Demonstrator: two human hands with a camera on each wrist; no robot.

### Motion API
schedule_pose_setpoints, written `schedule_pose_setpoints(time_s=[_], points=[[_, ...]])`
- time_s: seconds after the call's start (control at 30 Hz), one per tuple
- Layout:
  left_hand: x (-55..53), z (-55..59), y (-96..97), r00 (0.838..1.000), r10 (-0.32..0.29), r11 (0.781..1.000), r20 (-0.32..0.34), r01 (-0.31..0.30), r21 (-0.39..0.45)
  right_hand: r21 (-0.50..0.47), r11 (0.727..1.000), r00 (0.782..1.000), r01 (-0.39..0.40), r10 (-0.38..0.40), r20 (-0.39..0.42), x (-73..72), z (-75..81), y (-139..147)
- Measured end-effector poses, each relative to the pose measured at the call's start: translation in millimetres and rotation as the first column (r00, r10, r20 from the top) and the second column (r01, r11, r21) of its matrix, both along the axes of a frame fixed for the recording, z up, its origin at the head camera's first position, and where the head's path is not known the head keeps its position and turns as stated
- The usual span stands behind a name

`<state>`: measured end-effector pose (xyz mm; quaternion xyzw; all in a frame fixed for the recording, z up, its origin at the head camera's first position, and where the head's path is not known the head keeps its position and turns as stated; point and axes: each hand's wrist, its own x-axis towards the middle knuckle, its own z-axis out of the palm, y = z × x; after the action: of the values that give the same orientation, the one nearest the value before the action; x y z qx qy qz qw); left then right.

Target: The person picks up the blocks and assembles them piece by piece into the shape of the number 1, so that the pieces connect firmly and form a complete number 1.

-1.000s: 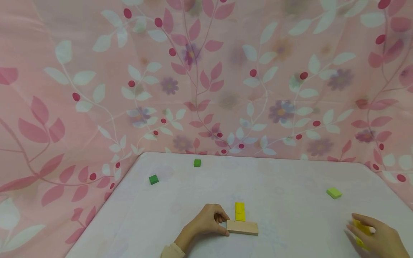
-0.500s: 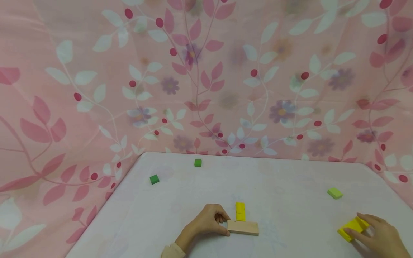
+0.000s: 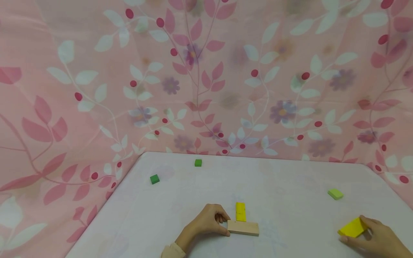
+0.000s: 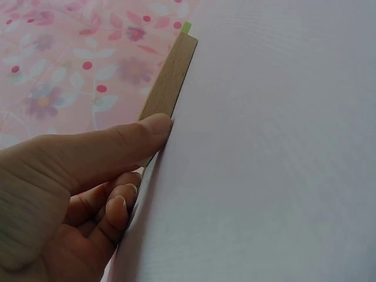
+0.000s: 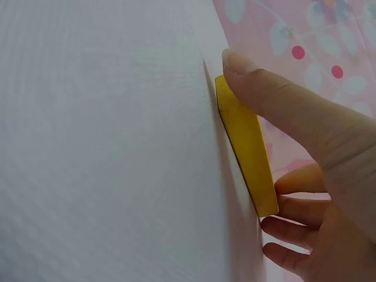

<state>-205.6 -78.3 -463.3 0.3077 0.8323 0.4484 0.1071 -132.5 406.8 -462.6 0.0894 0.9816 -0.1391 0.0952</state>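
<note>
In the head view my left hand (image 3: 211,220) pinches the left end of a plain wooden block (image 3: 243,228) on the white table. The left wrist view shows the thumb pressed on the block's side and the other fingers curled below. Right behind that block lies a flat yellow piece (image 3: 240,211), with a line across it. At the far right, my right hand (image 3: 379,234) holds a longish yellow block (image 3: 353,228), set slantwise. In the right wrist view its thumb sits at one end of the yellow block (image 5: 245,147) and fingers touch the other end.
Two small green blocks, one at the left (image 3: 155,179) and one near the back edge (image 3: 198,163), lie on the table (image 3: 274,186). A light green block (image 3: 335,194) lies beyond my right hand. A pink floral cloth (image 3: 226,89) hangs behind the table.
The yellow block came out from under my right hand toward the left and turned slightly. The right thumb has shifted to its near left corner. My left hand and the wooden block stay put.
</note>
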Motion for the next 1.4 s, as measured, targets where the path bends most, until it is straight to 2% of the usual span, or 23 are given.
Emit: schedule_pose_setpoints(time_s=[0.13,0.33,0.43,0.67,0.87,0.97,1.17,1.4], points=[[0.5,0.3,0.3,1.000,0.000,1.000,0.000,0.000,0.003,0.037,0.999,0.999,-0.013,0.014,-0.036,1.5,1.6,-2],[0.7,1.2,0.7,1.000,-0.001,1.000,-0.002,0.001,0.006,0.020,0.999,0.999,0.043,-0.043,-0.021,3.9,5.1,-7],[0.7,1.1,0.8,1.000,-0.004,1.000,-0.004,0.004,0.008,0.014,0.998,0.998,0.053,-0.053,-0.040,4.3,6.0,-9],[0.5,-0.6,1.0,1.000,-0.018,1.000,-0.021,0.018,0.017,-0.007,0.998,0.995,0.054,-0.055,-0.089,0.6,-2.0,-7],[0.2,-2.0,1.1,0.999,-0.020,1.000,-0.035,0.021,0.017,-0.025,0.997,0.995,0.076,-0.077,-0.062,0.4,1.7,-16],[0.3,-2.6,1.0,0.999,-0.020,1.000,-0.036,0.020,0.016,-0.025,0.998,0.996,0.065,-0.067,-0.064,0.1,1.7,-17],[0.1,-2.8,1.3,0.999,-0.018,1.000,-0.027,0.018,0.014,0.004,1.000,0.992,0.013,-0.012,-0.124,0.6,4.8,-23],[0.6,-1.3,1.2,0.999,-0.019,1.000,-0.037,0.019,0.015,-0.020,1.000,0.987,0.023,-0.026,-0.156,-2.2,5.6,-31]])
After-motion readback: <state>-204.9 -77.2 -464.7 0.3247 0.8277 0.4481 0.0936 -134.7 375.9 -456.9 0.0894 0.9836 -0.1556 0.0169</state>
